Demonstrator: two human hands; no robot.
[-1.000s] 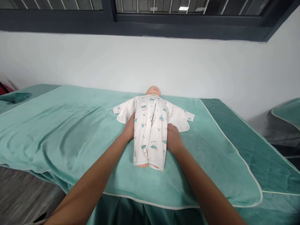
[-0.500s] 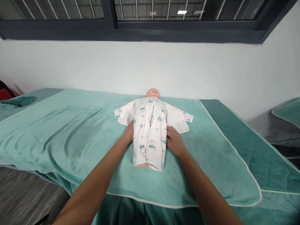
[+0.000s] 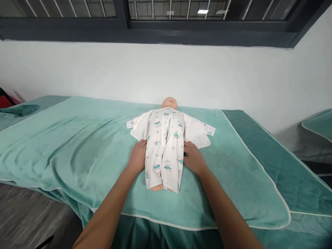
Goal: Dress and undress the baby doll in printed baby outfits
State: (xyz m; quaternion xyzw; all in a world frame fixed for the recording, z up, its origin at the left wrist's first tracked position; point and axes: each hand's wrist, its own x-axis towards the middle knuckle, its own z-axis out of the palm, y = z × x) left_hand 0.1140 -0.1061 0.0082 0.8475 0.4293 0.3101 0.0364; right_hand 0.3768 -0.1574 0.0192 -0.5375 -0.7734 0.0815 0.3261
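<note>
A baby doll (image 3: 169,103) lies on its back on a teal towel (image 3: 77,145), head toward the wall. It wears a white printed romper (image 3: 166,145) with teal animal figures. The sleeves are spread out to both sides. My left hand (image 3: 137,157) rests against the doll's left flank at hip height, fingers curved onto the cloth. My right hand (image 3: 193,157) presses the opposite flank, fingertips tucked at the romper's edge. Bare doll feet (image 3: 157,187) stick out of the leg ends toward me.
The towel covers a long table (image 3: 280,148) draped in darker green, which runs along a white wall under a dark window frame. A second towel-covered surface (image 3: 319,124) shows at the far right. Grey floor lies at the lower left.
My left hand has slid down the doll's side toward its hip and now lies flatter. The romper's legs have shifted slightly toward me. My right hand has barely moved.
</note>
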